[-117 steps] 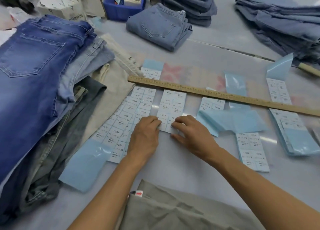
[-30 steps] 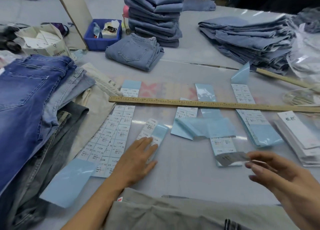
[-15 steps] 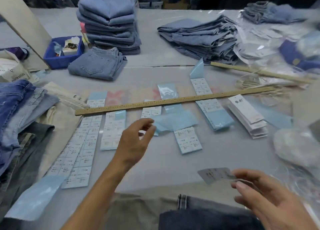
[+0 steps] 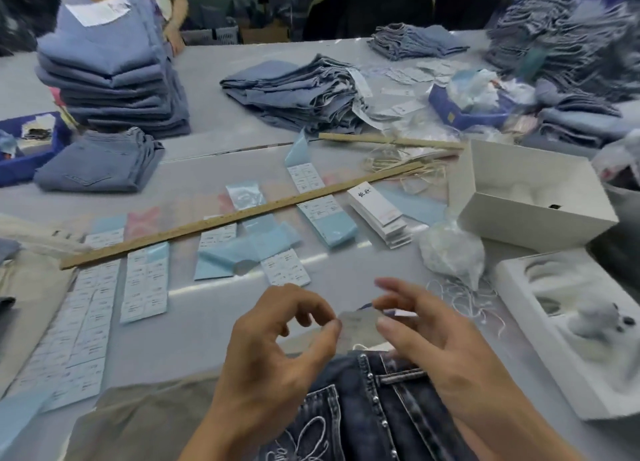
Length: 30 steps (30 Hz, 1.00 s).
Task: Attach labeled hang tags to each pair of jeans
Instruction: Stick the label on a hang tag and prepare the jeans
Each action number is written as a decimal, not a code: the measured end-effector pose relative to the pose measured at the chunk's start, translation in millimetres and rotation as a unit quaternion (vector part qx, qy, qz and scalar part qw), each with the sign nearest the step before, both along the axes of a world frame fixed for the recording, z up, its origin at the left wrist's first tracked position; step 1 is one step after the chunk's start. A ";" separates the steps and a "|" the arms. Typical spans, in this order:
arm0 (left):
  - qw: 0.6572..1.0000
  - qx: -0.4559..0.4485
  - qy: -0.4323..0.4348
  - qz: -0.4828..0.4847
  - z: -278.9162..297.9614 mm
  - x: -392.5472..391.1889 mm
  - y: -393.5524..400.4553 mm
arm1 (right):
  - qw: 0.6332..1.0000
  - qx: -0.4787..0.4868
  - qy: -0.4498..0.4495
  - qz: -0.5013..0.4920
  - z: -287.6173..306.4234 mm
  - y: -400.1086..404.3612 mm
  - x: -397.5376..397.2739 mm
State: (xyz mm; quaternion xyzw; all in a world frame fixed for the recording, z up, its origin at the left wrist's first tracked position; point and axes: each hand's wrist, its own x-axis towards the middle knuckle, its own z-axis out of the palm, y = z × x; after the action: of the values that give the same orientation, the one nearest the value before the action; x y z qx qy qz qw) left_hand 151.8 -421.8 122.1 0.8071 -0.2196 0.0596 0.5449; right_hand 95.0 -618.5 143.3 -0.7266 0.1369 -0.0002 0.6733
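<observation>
I see my left hand (image 4: 277, 336) and right hand (image 4: 426, 325) pinching a thin, floppy grey hang tag (image 4: 356, 322) above the dark jeans (image 4: 374, 408); hold its edges lightly.

Hang tag held over dark jeans at the near edge of the tabletop (image 4: 214, 325).
Left hand (image 4: 277, 360) and right hand (image 4: 429, 336) both pinch a grey hang tag (image 4: 356, 323) above dark jeans (image 4: 377, 412). Beyond: wooden ruler (image 4: 239, 218) lying across label sheets (image 4: 147, 287), white tag stack (image 4: 379, 207), folded blue jeans pile (image 4: 110, 76), open white box (image 4: 530, 197).
</observation>
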 end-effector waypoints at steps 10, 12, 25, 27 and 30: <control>0.910 -0.304 0.283 -0.016 6.5 -9.0 -54.9 | 0.995 -0.012 -0.054 -0.084 4.9 -14.4 -25.3; 0.909 -0.297 0.292 -0.019 4.7 -7.2 -61.0 | 0.995 -0.012 -0.053 -0.088 3.4 -20.9 -26.5; 0.926 -0.206 0.317 -0.006 -40.6 38.1 -70.6 | 0.993 0.022 0.006 -0.112 -30.8 -32.4 -5.7; 0.928 -0.187 0.318 0.051 -57.5 70.1 -78.2 | 0.987 0.055 -0.001 -0.154 -44.6 -32.7 -2.8; 0.963 -0.046 0.247 0.098 -86.8 130.0 -118.5 | 0.968 0.112 0.008 -0.225 -68.8 -26.9 -1.7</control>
State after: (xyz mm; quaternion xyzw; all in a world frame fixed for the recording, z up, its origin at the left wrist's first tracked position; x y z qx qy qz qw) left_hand 281.8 -540.3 35.3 0.7884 0.0049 -0.0779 0.6102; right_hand 93.3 -645.3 74.5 -0.5969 0.3010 -0.1307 0.7321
